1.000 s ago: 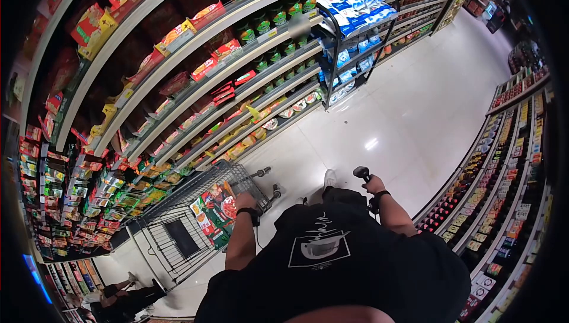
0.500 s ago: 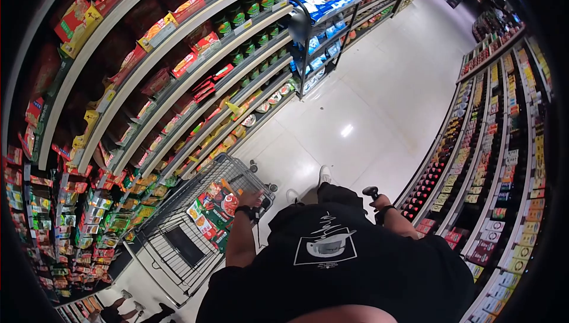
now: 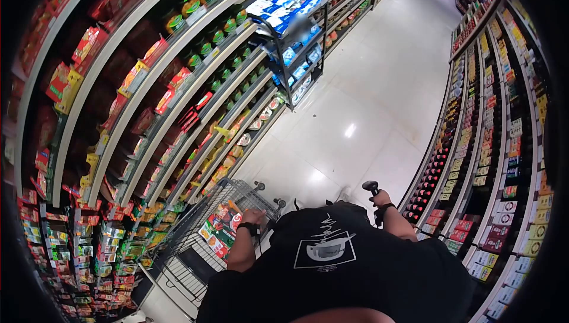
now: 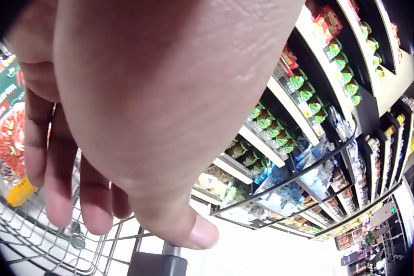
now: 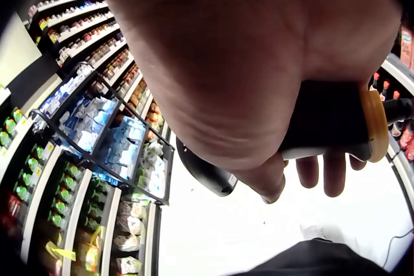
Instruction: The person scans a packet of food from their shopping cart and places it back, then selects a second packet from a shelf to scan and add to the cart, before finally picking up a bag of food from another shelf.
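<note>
My left hand (image 3: 253, 216) is at the near end of a wire shopping cart (image 3: 172, 277), on my left. In the left wrist view its fingers (image 4: 61, 192) hang down loosely extended over the cart wires, while the thumb (image 4: 202, 232) lies right at a metal bar above a dark plastic block (image 4: 158, 265). Red, green and white food packs (image 3: 220, 229) lie in the cart. On the other side, my right hand (image 3: 381, 198) grips a black handheld device (image 3: 370, 186) with a rounded head. An orange ring (image 5: 375, 125) circles its other end.
Tall shelves of red packets and green-lidded jars (image 3: 204, 48) line the left side. A black rack (image 3: 288, 89) of blue-and-white bags juts into the aisle ahead. Shelves of bottles and boxes (image 3: 474, 115) curve along the right. Pale shiny floor (image 3: 379, 86) runs between them.
The head view has swung, so the rack and left shelves sit further left and lower. The cart and left hand also appear lower. The right hand keeps its hold on the device.
</note>
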### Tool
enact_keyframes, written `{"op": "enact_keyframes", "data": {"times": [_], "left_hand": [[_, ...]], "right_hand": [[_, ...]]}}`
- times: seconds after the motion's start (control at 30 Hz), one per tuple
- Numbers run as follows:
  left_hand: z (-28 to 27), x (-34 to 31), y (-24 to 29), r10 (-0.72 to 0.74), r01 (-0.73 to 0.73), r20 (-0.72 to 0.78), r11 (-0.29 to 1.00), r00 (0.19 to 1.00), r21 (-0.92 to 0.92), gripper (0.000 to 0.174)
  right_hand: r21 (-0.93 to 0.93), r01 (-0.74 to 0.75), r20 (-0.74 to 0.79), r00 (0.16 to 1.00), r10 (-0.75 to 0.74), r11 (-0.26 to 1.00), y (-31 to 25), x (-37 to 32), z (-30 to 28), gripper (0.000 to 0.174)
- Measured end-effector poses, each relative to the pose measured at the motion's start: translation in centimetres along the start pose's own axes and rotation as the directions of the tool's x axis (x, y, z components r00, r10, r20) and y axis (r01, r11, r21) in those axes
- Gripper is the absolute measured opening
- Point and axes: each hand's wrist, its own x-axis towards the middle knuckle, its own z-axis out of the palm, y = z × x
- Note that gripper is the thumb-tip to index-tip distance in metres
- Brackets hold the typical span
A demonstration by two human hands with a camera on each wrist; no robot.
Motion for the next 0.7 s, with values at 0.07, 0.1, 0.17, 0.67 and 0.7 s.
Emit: {"op": "enact_keyframes", "data": {"times": [0.07,0.1,0.17,0.67,0.7], "left_hand": [[0.7,1.1,-1.1,-0.022,0.022,-0.002,0.999,1.000,-0.035,0.040],[0.9,1.7,-1.7,-0.042,0.041,-0.014,0.998,0.999,-0.044,0.039],[1.0,1.4,-1.1,-0.041,0.042,-0.030,0.999,0.999,0.021,0.037],[8.4,0.6,8.6,-0.166,0.201,-0.127,0.583,0.978,0.788,0.044],[9.1,0.8,8.6,-0.172,0.217,-0.141,0.597,0.975,0.772,0.044]], "right_hand": [[0.071,0.018,-0.027,1.000,-0.016,0.997,-1.8,0.0,-1.5,0.036],[0.088,0.028,-0.045,0.999,-0.024,0.996,-2.0,0.3,-2.1,0.034],[0.133,0.028,-0.070,0.997,-0.019,0.991,-1.8,0.7,-3.1,0.033],[0.093,-0.261,-0.057,0.962,0.267,0.961,19.3,6.1,-4.4,0.031],[0.047,-0.257,-0.063,0.964,0.260,0.965,21.3,7.3,-4.7,0.034]]}}
